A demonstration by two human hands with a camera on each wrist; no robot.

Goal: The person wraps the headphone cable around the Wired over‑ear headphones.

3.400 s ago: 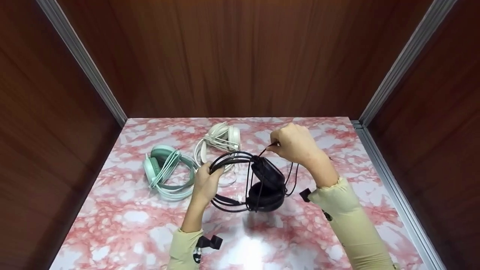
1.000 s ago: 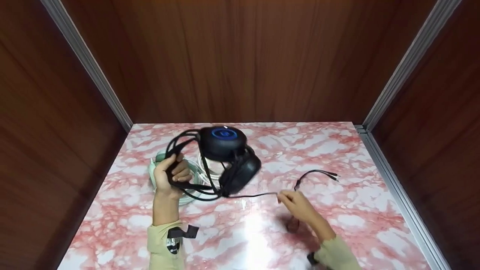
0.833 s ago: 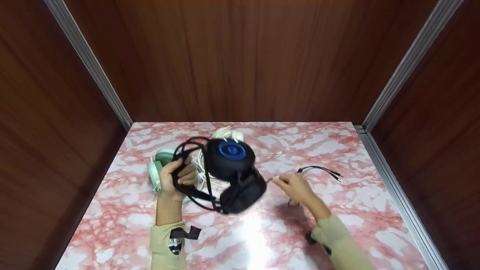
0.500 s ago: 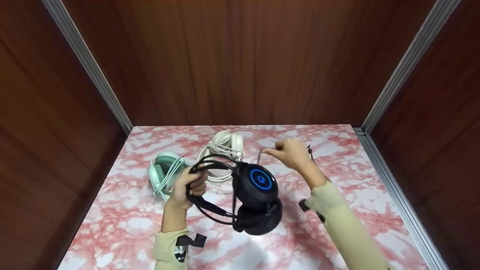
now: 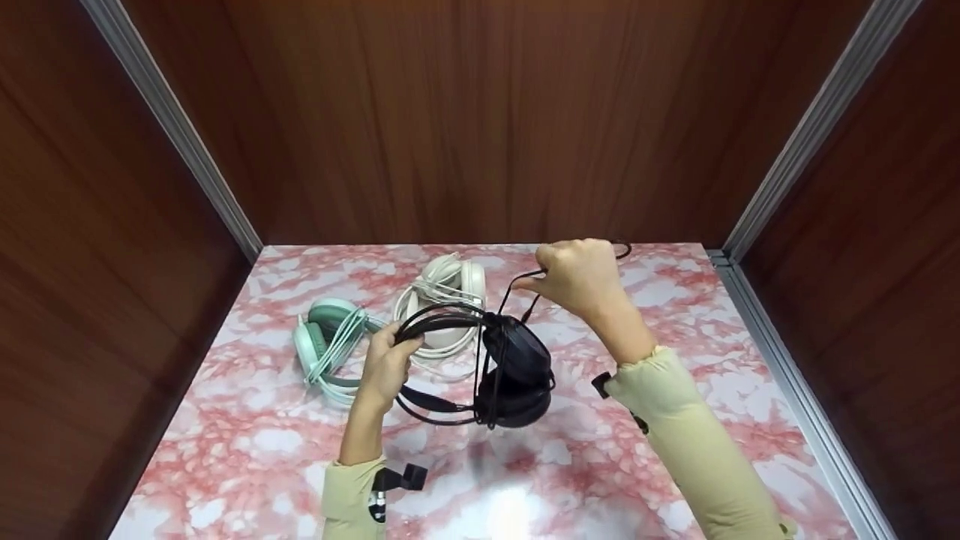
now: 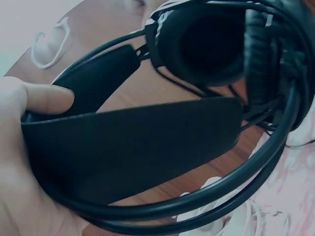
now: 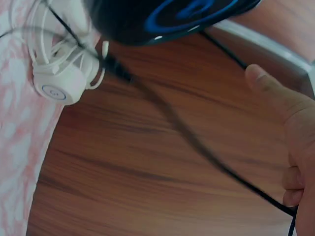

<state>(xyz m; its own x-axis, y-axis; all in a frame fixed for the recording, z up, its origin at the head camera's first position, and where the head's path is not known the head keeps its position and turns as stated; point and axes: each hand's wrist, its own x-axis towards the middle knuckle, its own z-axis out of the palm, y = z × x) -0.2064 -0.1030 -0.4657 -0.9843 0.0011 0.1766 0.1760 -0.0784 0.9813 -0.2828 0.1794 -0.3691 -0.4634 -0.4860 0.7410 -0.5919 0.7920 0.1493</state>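
Note:
A pair of black over-ear headphones is held up over the table by my left hand, whose fingers and thumb grip the headband. Strands of black cable run across the ear cups. My right hand is raised beyond the ear cups and holds the cable, fingers curled and thumb extended along it. In the right wrist view, a loose length of cable hangs from that hand, and an ear cup with a blue ring shows at the top.
Mint green headphones with their cable bundled lie on the marbled table at left. White headphones, likewise bundled, lie behind the black pair. Brown wood-grain panels enclose the back and sides, with metal corner posts.
My right hand has swung from low right up to the far side, carrying the cable. My left hand has moved right and turned the headphones, so the blue ring faces away from the head view.

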